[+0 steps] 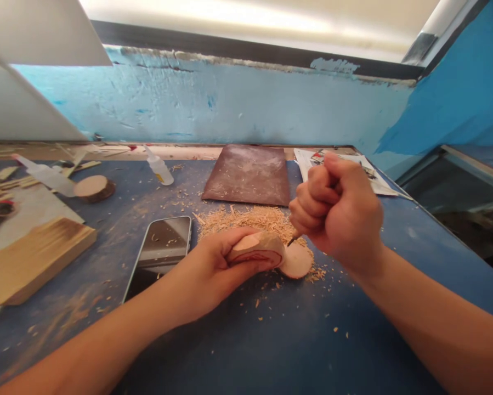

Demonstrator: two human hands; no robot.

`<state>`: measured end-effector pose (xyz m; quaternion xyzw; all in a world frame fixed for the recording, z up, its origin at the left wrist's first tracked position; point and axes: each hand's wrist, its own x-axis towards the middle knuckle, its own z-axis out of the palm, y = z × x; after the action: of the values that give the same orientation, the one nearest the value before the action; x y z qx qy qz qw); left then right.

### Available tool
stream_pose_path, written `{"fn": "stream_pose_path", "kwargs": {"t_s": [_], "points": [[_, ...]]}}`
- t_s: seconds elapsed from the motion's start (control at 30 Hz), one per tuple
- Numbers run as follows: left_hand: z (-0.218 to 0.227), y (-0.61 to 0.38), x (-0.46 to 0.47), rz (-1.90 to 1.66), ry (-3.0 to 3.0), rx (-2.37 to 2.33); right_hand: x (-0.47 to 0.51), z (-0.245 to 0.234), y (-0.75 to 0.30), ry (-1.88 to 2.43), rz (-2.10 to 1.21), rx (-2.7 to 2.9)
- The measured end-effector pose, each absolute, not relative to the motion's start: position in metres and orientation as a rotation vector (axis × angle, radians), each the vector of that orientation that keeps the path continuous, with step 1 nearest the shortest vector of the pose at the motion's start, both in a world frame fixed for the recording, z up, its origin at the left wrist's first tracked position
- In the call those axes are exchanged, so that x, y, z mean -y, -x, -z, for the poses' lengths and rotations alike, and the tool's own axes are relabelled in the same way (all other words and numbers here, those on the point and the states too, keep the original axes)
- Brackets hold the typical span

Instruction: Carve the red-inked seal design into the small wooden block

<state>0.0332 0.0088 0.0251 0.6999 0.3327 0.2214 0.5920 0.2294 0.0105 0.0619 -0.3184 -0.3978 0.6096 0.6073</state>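
Note:
My left hand [225,266] is closed around a thick round piece of wood [258,249], tilted so that a red curved outline shows on its face. In a fist, my right hand [334,206] grips a carving tool [294,237]. Its dark narrow tip points down and left, close to the wood's right edge; whether it touches cannot be told. The tool's handle is mostly hidden by the fingers. Below the tip, a pale wood disc [298,260] lies on the table against a heap of wood shavings [246,216].
A phone [164,241] lies left of the shavings on the blue table [271,351]. Behind them is a brown sheet [250,175]. Farther left are a wood block [36,258], a bark-edged slice [94,188] and two plastic bottles, one small and upright [159,167].

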Motion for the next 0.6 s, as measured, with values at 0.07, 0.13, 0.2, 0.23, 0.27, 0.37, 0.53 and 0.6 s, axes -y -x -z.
{"fn": "stream_pose_path", "kwargs": {"t_s": [0.07, 0.13, 0.2, 0.23, 0.27, 0.37, 0.53, 0.6], "points": [[-0.0244, -0.0327, -0.0086, -0.509, -1.635, -0.764, -0.0106, -0.0609, -0.2294, 0.762, -1.422, 0.935], [-0.0238, -0.0324, -0.0086, -0.498, -1.604, -0.747, -0.0102, -0.0610, -0.2297, 0.774, -1.454, 0.944], [-0.0233, -0.0324, -0.0086, -0.502, -1.576, -0.748, -0.0094, -0.0621, -0.2300, 0.729, -1.433, 0.949], [-0.0231, -0.0324, -0.0087, -0.508, -1.580, -0.755, -0.0090, -0.0625, -0.2302, 0.705, -1.403, 0.947], [-0.0229, -0.0323, -0.0087, -0.511, -1.594, -0.761, -0.0085, -0.0625, -0.2303, 0.697, -1.385, 0.948], [-0.0228, -0.0318, -0.0085, -0.509, -1.647, -0.781, -0.0073, -0.0618, -0.2305, 0.761, -1.428, 0.938], [-0.0231, -0.0316, -0.0083, -0.509, -1.628, -0.779, -0.0047, -0.0619, -0.2298, 0.700, -1.367, 0.925], [-0.0229, -0.0321, -0.0085, -0.512, -1.634, -0.776, -0.0037, -0.0606, -0.2283, 0.725, -1.362, 0.925]]}}
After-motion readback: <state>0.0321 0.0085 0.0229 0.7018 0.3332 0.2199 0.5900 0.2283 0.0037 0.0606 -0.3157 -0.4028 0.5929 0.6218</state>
